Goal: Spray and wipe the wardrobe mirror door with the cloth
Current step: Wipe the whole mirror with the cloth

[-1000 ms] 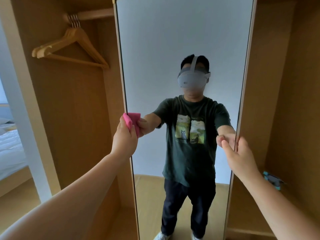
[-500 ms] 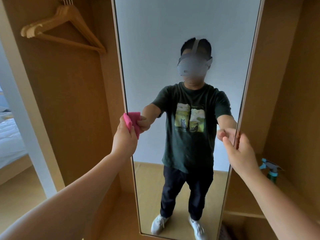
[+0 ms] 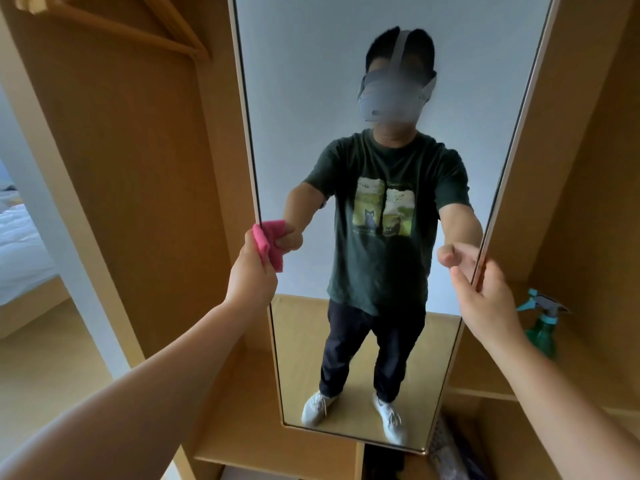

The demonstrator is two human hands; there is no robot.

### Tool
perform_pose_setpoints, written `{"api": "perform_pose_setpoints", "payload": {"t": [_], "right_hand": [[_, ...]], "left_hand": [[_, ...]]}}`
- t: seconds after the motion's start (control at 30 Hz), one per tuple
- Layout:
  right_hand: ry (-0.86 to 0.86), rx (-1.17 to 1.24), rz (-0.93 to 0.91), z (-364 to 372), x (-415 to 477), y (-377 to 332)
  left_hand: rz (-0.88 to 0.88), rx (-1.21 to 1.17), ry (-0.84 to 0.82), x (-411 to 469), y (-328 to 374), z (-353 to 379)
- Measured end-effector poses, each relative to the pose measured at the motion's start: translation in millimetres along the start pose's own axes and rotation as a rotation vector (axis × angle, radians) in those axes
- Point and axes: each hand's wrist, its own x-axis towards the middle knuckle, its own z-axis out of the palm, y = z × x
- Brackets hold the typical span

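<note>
The mirror door (image 3: 304,98) runs off the top edge of the picture. The left hand (image 3: 251,275) covers most of the pink cloth (image 3: 260,241). The right hand (image 3: 485,303) wraps the door's right edge, its fingertips hidden behind it. The right forearm hides the base of the green spray bottle (image 3: 542,329) on the shelf (image 3: 585,372). The wooden hanger (image 3: 173,32) is cut off at the top.

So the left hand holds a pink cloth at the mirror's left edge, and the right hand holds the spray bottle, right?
Not quite. In the head view the right hand grips the mirror's right edge; the spray bottle stands untouched on the shelf behind. The left hand does hold the pink cloth at the left edge.
</note>
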Motion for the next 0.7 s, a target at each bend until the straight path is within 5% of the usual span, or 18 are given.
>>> {"api": "perform_pose_setpoints", "payload": {"t": [0.7], "right_hand": [[-0.04, -0.037, 0.077, 11.7, -30.7, 39.0]], "left_hand": [[-0.122, 0.099, -0.039, -29.5, -49.2, 23.3]]}}
